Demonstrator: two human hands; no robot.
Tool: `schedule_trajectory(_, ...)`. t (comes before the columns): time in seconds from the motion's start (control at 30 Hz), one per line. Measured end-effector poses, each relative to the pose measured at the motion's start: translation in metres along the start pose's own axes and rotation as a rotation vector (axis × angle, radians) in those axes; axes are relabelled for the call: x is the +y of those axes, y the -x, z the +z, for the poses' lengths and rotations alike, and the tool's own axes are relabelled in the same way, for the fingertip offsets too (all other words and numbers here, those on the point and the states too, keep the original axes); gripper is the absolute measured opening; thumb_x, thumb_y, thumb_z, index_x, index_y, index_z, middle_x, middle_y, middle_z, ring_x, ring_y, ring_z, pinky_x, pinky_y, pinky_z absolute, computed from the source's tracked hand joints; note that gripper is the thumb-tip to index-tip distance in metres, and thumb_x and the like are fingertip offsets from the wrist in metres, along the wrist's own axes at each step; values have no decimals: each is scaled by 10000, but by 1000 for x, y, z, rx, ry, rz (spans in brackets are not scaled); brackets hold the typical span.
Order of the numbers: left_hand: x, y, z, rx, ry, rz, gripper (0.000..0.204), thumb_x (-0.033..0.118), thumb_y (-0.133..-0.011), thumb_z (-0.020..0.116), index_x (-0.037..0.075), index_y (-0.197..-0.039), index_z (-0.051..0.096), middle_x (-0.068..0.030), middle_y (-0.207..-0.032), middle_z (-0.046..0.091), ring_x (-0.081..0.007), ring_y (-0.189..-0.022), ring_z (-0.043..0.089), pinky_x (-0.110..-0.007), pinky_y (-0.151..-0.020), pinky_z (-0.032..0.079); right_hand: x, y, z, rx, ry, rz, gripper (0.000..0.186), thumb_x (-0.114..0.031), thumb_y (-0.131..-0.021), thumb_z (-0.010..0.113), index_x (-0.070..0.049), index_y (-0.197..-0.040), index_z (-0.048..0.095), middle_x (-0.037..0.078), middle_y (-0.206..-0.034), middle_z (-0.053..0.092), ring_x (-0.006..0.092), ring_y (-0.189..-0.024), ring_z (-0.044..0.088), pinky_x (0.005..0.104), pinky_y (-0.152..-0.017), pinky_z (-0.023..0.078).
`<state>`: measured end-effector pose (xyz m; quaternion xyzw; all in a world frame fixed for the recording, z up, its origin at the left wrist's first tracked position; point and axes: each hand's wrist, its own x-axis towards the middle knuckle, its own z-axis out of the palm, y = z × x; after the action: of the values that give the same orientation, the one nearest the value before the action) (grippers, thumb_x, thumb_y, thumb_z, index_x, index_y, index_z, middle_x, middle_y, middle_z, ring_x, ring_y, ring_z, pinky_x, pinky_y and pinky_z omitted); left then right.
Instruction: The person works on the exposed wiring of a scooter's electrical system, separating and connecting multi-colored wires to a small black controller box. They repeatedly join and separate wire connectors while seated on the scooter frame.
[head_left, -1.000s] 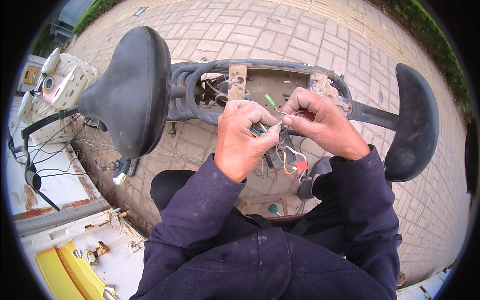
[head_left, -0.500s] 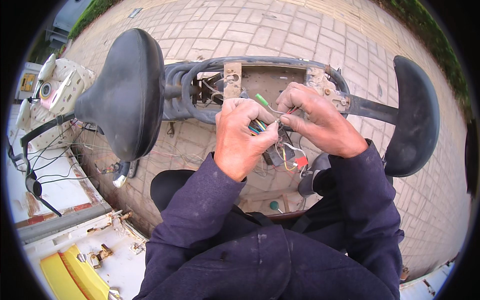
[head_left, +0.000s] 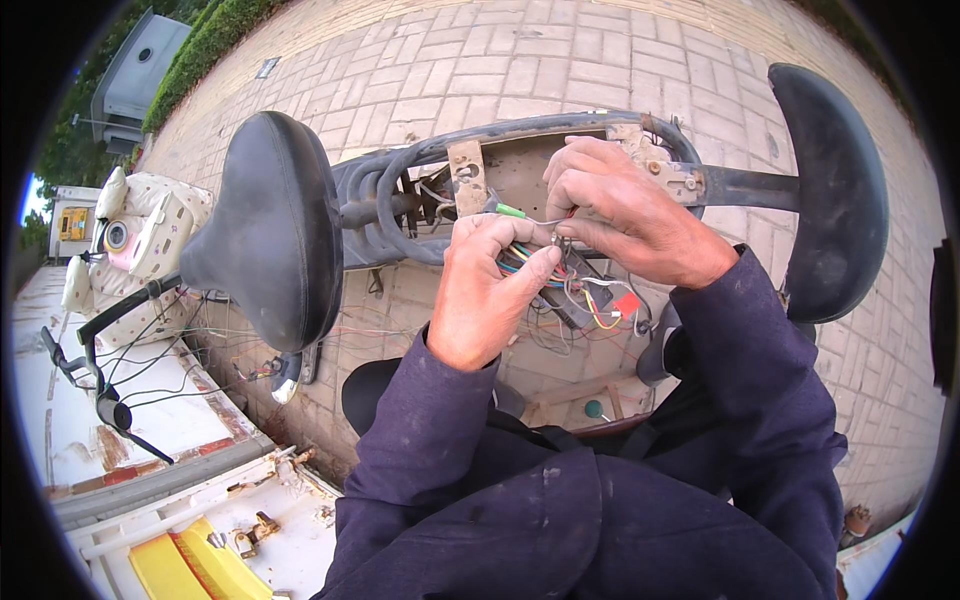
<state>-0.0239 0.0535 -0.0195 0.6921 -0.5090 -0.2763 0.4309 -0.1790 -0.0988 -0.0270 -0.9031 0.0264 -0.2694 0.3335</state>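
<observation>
My left hand [head_left: 485, 285] is closed on a bundle of thin coloured wires [head_left: 516, 258], its thumb and forefinger pinched together. Close beside it, my right hand [head_left: 640, 215] pinches wire at nearly the same spot, the fingertips of both hands almost meeting. A grey wire with a green sleeve [head_left: 511, 211] sticks out above the left hand. Below the hands hang a red connector [head_left: 627, 304] and yellow and white wires, next to a dark box-like part [head_left: 570, 308] that is partly hidden. The exact wire ends between my fingertips are too small to make out.
Under my hands lies a bike frame [head_left: 395, 170] with an open metal bay [head_left: 520, 165]. A black saddle [head_left: 275, 230] is at left, a curved black pad [head_left: 840, 195] at right. Loose wires trail on the paving [head_left: 450, 75]. White rusty panels [head_left: 130, 400] stand at lower left.
The view has shifted, so my hands and the bike parts sit differently in it. The green-sleeved wire has tipped flatter. Both hands keep their pinch on the wires.
</observation>
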Motion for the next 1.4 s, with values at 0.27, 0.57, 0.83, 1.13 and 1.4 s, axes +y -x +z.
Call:
schedule_trajectory(0.27,-14,-2,4,44,223,-73,160,152,-844,770,17,-917,725,-77,-912,666,-180,-927,575,-312,-829,459,0,-4,7,63,-135,95,117,-131,-894,697,-53,-968,649,78,-1048,607,290,-1199,509,416,-1045,398)
schedule_trajectory(0.57,-9,1,5,84,569,-216,105,67,-873,775,-17,-904,720,-37,-880,691,-87,-764,630,-243,-705,504,3,-6,22,89,-779,422,159,-128,-946,669,-28,-1066,697,20,-1048,655,103,-983,596,276,-887,482)
schedule_trajectory(0.83,-9,1,7,99,537,-185,60,27,-893,737,-2,-921,692,-45,-926,699,-97,-809,648,-244,-742,518,7,-9,24,45,-839,440,159,-123,-963,670,-14,-1073,704,19,-1057,656,97,-1002,596,267,-898,481)
schedule_trajectory(1.13,-9,2,8,106,525,-161,63,32,-892,741,-7,-904,693,-37,-905,690,-95,-791,633,-246,-731,505,7,-9,23,29,-820,425,161,-118,-964,663,-13,-1076,713,27,-1067,655,109,-1013,596,278,-909,479)
schedule_trajectory(1.4,-9,2,10,130,473,-141,61,31,-887,743,-1,-900,694,-32,-909,690,-84,-790,618,-233,-724,489,5,-9,20,23,-816,412,172,-116,-955,667,-10,-1084,709,24,-1068,651,109,-1010,597,283,-908,482)
